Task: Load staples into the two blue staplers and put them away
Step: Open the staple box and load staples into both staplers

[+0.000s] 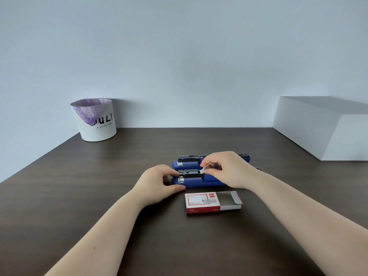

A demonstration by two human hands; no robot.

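Two blue staplers lie side by side on the dark wooden table, both opened with their metal magazines exposed. The near stapler (199, 183) has my left hand (159, 181) gripping its left end. My right hand (227, 169) pinches a strip of staples (207, 167) over the near stapler's magazine (189, 173). The far stapler (184, 163) lies just behind, partly hidden by my right hand. A red and white staple box (203, 203) lies in front of the staplers, its inner tray slid out to the right.
A white bin (95, 126) with a purple liner stands at the back left against the wall. A large white box (322, 128) sits at the back right. The dark table (99, 186) stretches on all sides of the staplers.
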